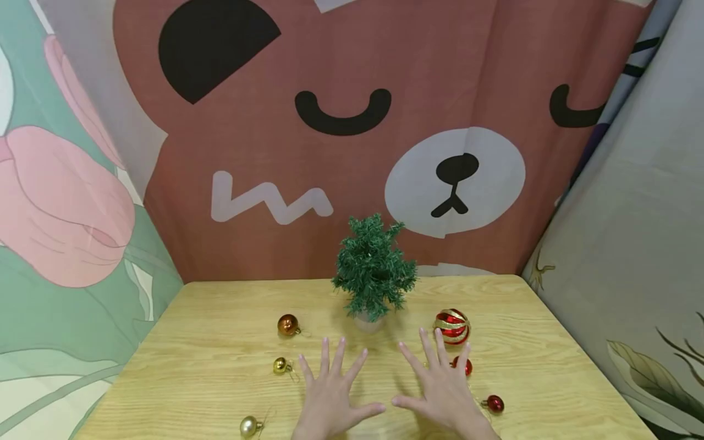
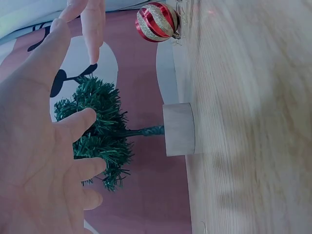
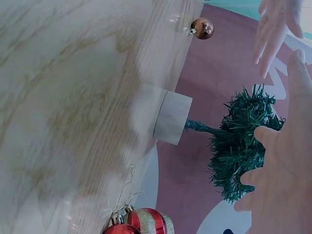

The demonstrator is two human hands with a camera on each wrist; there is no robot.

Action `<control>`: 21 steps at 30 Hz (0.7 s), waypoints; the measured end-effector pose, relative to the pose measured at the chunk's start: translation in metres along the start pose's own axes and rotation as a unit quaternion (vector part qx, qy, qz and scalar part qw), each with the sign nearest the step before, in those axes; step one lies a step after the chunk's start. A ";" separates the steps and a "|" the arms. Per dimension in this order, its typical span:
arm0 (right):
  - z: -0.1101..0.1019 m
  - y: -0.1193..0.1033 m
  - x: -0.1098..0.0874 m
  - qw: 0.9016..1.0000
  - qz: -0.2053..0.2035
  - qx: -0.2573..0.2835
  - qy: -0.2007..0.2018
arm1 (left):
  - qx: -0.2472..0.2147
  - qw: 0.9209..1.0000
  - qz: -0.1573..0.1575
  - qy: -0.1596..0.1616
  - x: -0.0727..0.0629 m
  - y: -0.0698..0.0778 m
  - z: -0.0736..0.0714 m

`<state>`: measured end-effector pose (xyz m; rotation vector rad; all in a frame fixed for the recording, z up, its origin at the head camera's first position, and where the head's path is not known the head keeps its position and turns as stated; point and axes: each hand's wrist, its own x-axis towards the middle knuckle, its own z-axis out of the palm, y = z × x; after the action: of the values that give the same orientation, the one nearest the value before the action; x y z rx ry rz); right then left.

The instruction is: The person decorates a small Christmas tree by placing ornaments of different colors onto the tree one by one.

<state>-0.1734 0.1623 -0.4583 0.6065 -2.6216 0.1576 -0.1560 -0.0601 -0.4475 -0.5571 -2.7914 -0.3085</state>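
A small artificial Christmas tree (image 1: 375, 266) stands upright on the table, its pale round base (image 2: 179, 129) plain in the left wrist view. In front of it my left hand (image 1: 329, 397) hovers palm down with fingers spread, holding nothing. Beside it, my right hand (image 1: 442, 391) is likewise spread over the table and grips nothing. The two thumbs point at each other with a narrow gap between. Beyond the right fingertips lies a red and gold striped bauble (image 1: 453, 326). A red bauble (image 1: 465, 366) is partly hidden by the right fingers.
To the left lie a copper bauble (image 1: 288, 325), a small gold bauble (image 1: 280, 365) and a pale gold bauble (image 1: 249, 426). A dark red bauble (image 1: 495, 404) lies right of the right hand. Printed curtains (image 1: 264, 244) enclose the wooden table (image 1: 192, 348) behind and at both sides.
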 end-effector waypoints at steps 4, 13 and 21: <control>0.000 0.000 0.001 1.000 -0.010 0.002 0.008 | -0.004 1.000 -0.003 -0.010 -0.001 -0.001 -0.001; -0.003 0.002 0.006 0.998 -0.038 0.032 0.033 | 0.003 1.000 0.002 -0.006 -0.003 -0.003 -0.001; -0.004 0.005 0.017 0.994 -0.080 0.051 0.063 | 0.001 1.000 0.004 -0.004 -0.002 -0.007 -0.001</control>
<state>-0.1874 0.1609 -0.4472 0.8106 -2.4441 0.2722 -0.1570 -0.0671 -0.4478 -0.5709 -2.7959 -0.3013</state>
